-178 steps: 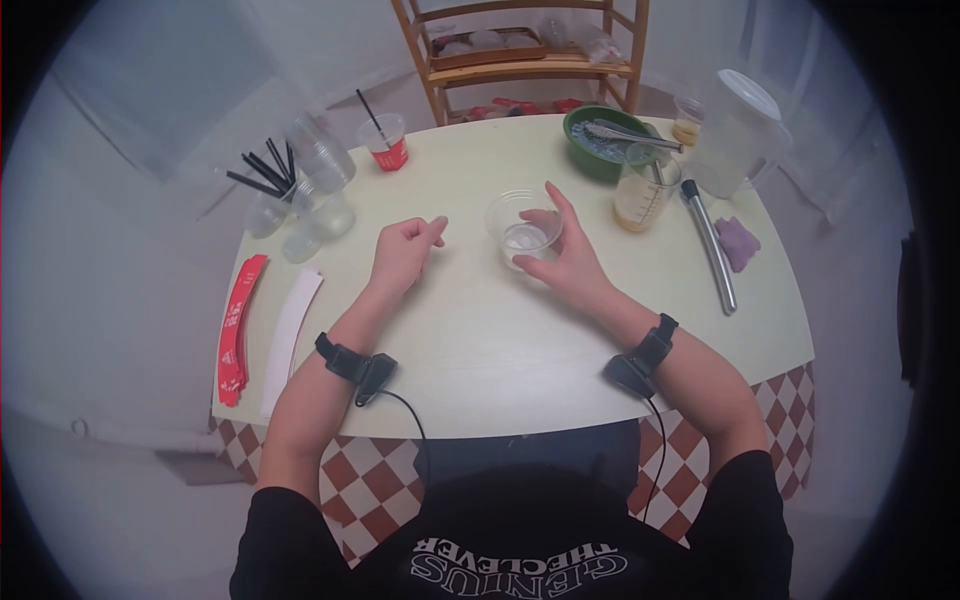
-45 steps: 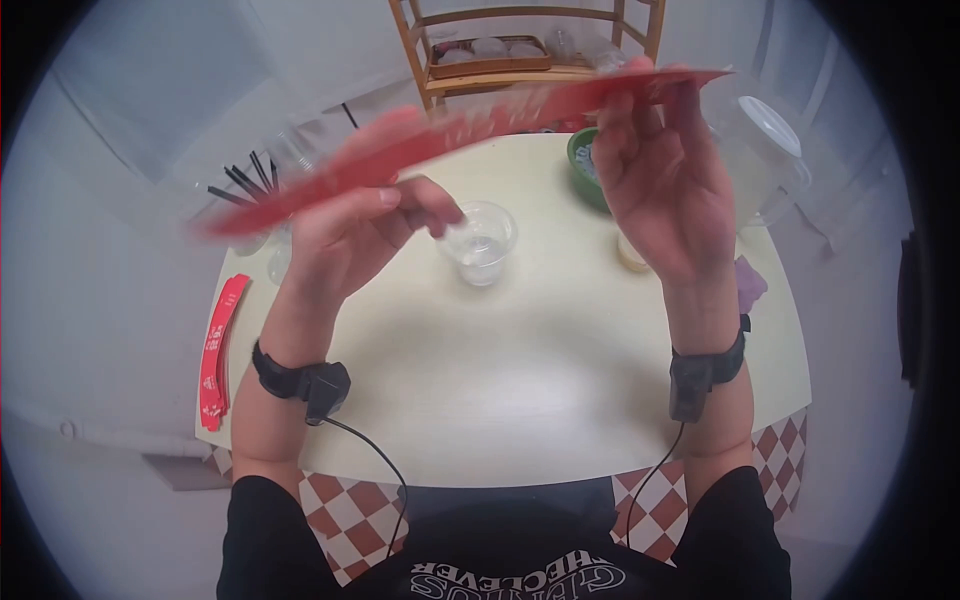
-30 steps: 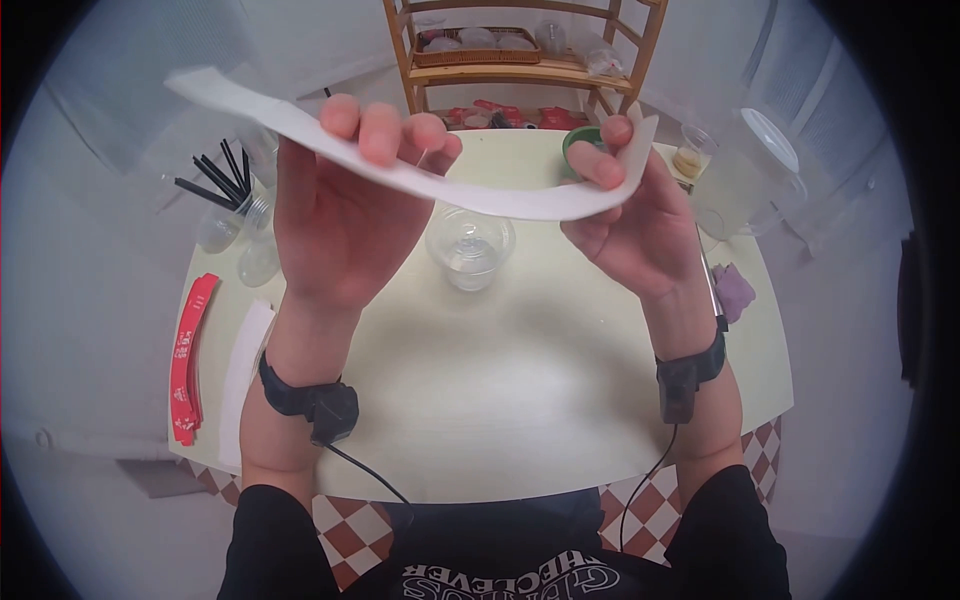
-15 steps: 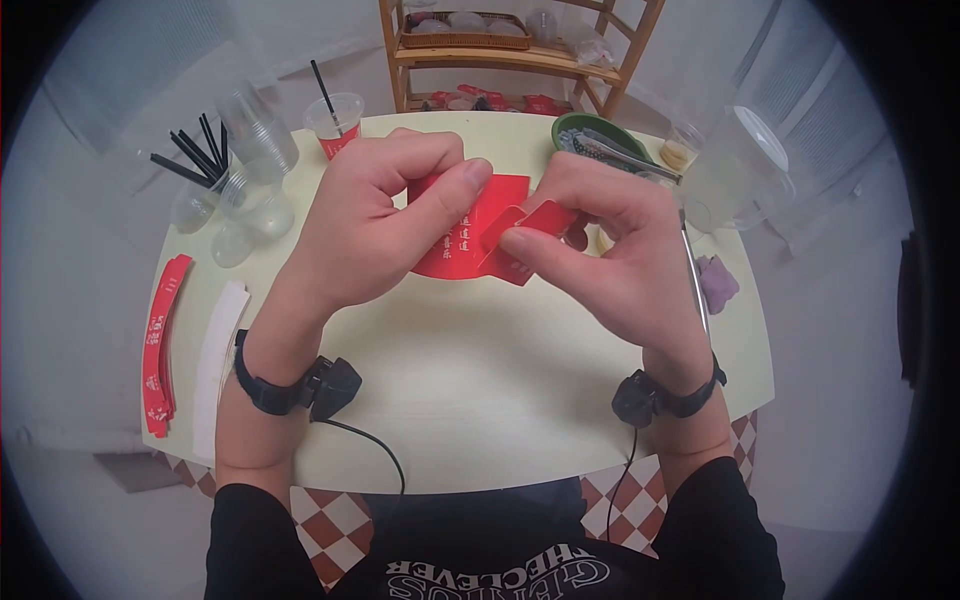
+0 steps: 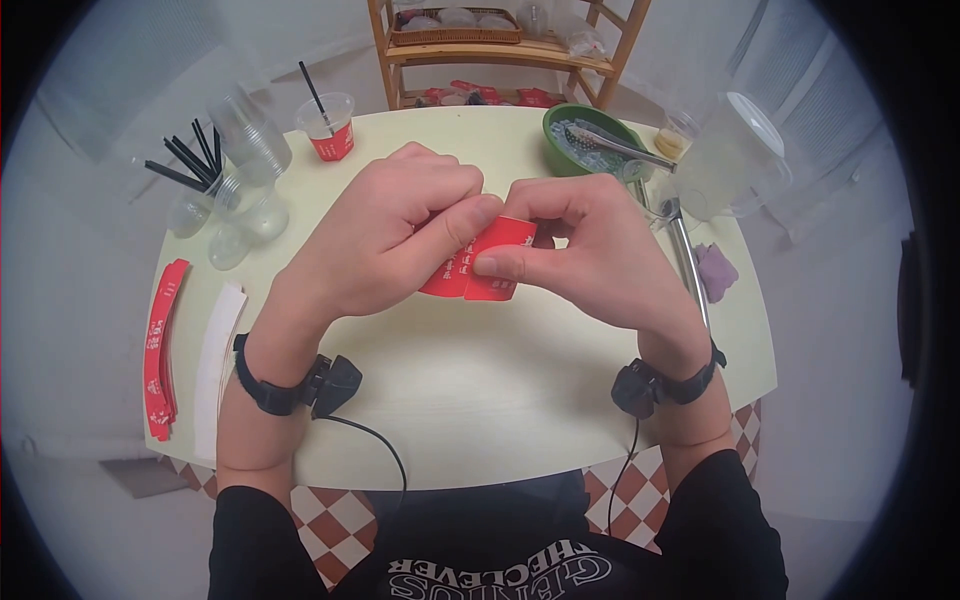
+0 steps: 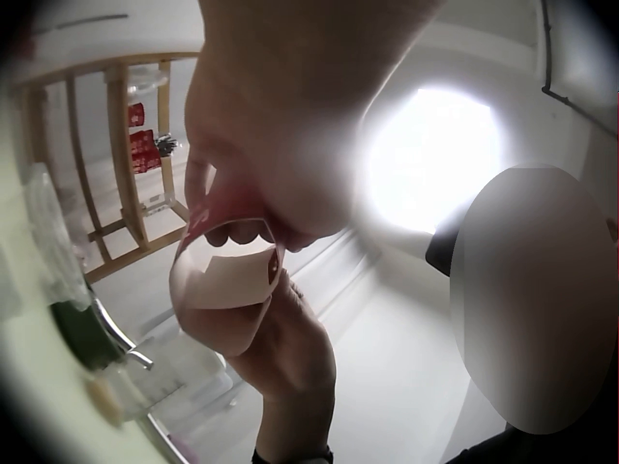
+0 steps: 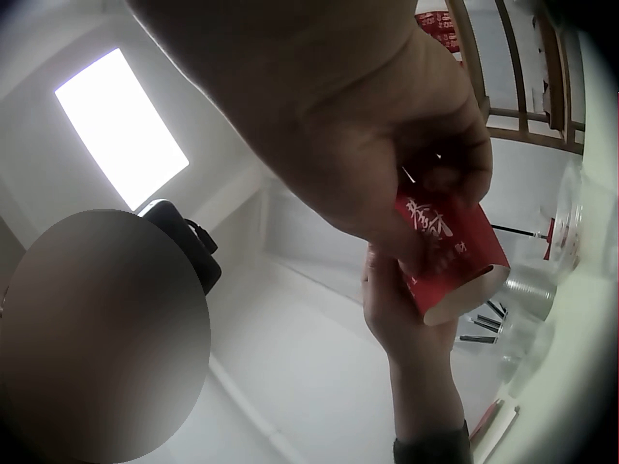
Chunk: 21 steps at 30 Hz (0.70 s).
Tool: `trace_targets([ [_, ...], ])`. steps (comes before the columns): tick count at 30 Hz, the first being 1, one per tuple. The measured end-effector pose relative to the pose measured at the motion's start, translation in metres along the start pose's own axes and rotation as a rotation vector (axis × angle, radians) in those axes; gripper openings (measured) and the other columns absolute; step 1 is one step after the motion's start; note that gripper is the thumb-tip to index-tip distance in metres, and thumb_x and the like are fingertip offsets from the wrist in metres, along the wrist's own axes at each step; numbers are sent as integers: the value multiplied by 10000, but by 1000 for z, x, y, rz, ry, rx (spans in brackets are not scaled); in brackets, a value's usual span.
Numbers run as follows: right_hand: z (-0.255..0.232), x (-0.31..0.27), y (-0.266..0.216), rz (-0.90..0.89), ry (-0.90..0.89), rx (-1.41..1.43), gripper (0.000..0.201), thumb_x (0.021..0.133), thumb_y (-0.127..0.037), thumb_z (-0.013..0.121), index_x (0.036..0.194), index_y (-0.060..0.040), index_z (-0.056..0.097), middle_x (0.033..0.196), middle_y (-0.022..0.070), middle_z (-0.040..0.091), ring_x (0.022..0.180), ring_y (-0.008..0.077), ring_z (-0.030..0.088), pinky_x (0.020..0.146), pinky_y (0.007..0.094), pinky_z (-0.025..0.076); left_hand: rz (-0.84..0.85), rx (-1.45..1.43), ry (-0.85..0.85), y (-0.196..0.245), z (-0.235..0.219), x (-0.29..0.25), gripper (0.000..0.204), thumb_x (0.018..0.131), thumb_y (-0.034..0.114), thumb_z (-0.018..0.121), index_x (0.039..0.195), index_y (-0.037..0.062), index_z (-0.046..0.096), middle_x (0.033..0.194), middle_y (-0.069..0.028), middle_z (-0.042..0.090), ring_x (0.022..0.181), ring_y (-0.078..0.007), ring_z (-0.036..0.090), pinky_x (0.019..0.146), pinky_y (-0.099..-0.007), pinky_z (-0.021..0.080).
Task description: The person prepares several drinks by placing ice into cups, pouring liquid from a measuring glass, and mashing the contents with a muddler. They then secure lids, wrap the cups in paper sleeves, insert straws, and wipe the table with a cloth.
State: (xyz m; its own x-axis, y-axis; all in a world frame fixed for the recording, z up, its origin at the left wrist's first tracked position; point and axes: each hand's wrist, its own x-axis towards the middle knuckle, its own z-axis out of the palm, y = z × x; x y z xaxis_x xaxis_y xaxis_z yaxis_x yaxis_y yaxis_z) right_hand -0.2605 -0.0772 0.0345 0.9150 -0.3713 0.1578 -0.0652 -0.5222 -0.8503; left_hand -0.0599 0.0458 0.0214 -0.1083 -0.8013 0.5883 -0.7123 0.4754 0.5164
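Observation:
Both hands meet above the middle of the pale yellow table [image 5: 500,380]. Between them is a red paper cup sleeve [image 5: 480,262] with white lettering, curled into a ring. My left hand [image 5: 400,235] pinches its left side with thumb and curled fingers. My right hand [image 5: 590,250] pinches the right side, thumb pressed on the overlapping ends. The left wrist view shows the sleeve [image 6: 227,280] as a loop, white inside. In the right wrist view the sleeve [image 7: 450,256] is a red ring under the fingers. The clear cup seen earlier is hidden behind the hands.
Flat red sleeves [image 5: 160,345] and a white strip [image 5: 215,365] lie at the table's left edge. Clear cups with black straws [image 5: 215,185] and a small red-banded cup [image 5: 330,125] stand back left. A green bowl [image 5: 590,140], a lidded jug [image 5: 730,155], a metal rod [image 5: 685,260] and a purple cloth [image 5: 715,272] sit right.
The long sleeve, first stretched flat between raised hands, has been curled into a ring. Both hands have come down and together, and the ring is now tighter than half a second ago.

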Motion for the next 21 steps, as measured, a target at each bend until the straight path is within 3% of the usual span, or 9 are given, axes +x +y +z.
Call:
trace_targets([
  [6, 3, 4, 11, -83, 100, 181, 191, 893, -126, 873, 946, 7, 745, 765, -36, 630, 661, 54, 522, 599, 254, 434, -9, 20, -71, 1, -2, 0, 295, 1053, 177, 642, 800, 36, 583, 731, -76, 518, 753, -268, 497, 778, -400, 413],
  [9, 3, 4, 9, -77, 112, 208, 207, 871, -135, 897, 938, -9, 746, 796, -29, 588, 679, 60, 511, 596, 256, 425, 27, 106, -24, -5, 0, 0, 206, 1026, 200, 698, 918, 33, 647, 849, -79, 583, 880, -251, 567, 850, -404, 456],
  [10, 3, 4, 11, -159, 167, 131, 214, 863, -144, 906, 942, -20, 750, 836, -21, 579, 698, 66, 513, 596, 255, 423, 67, 68, 95, -6, 5, 1, 216, 989, 226, 753, 1043, 40, 658, 957, -83, 617, 978, -249, 591, 913, -401, 473],
  [11, 3, 4, 13, -240, 222, 53, 221, 855, -153, 914, 946, -31, 754, 877, -13, 570, 717, 72, 515, 596, 254, 421, 107, 29, 213, -5, 8, 2, 330, 951, 253, 808, 1169, 46, 670, 1065, -87, 651, 1077, -247, 615, 976, -398, 490],
  [15, 2, 1, 11, -286, 274, -42, 193, 869, -113, 904, 954, -44, 745, 1043, -7, 587, 833, 58, 559, 664, 226, 468, 18, 108, 179, 14, 8, 0, 584, 875, 253, 884, 1359, 80, 606, 1241, -87, 664, 1202, -234, 636, 1059, -384, 500],
  [17, 9, 2, 10, -384, 279, -115, 184, 894, -94, 868, 1019, -29, 749, 1102, 11, 609, 840, 68, 577, 675, 229, 492, -189, -55, 46, 14, 5, -4, 676, 835, 187, 907, 1420, 97, 579, 1330, -97, 665, 1201, -229, 665, 1029, -376, 536],
  [18, 13, 5, 10, -387, 285, -114, 184, 894, -94, 868, 1019, -29, 749, 1102, 11, 609, 840, 68, 577, 675, 229, 492, -185, -51, 43, 12, 5, -5, 676, 835, 187, 907, 1420, 97, 579, 1330, -97, 665, 1201, -229, 665, 1029, -376, 536],
  [20, 22, 12, 13, -357, 421, 142, 313, 896, -218, 879, 1156, -94, 759, 1139, 48, 604, 790, 97, 572, 655, 253, 510, -200, -70, 213, 4, 4, -7, 650, 838, 134, 899, 1406, 103, 585, 1303, -74, 674, 1173, -203, 686, 982, -369, 569],
  [21, 19, 16, 20, -368, 446, 10, 494, 902, -275, 869, 1332, -115, 685, 1229, 96, 619, 893, 173, 640, 762, 312, 576, -231, -155, 298, -2, 3, -9, 646, 845, 127, 900, 1402, 103, 573, 1292, -75, 668, 1185, -203, 686, 989, -359, 577],
])
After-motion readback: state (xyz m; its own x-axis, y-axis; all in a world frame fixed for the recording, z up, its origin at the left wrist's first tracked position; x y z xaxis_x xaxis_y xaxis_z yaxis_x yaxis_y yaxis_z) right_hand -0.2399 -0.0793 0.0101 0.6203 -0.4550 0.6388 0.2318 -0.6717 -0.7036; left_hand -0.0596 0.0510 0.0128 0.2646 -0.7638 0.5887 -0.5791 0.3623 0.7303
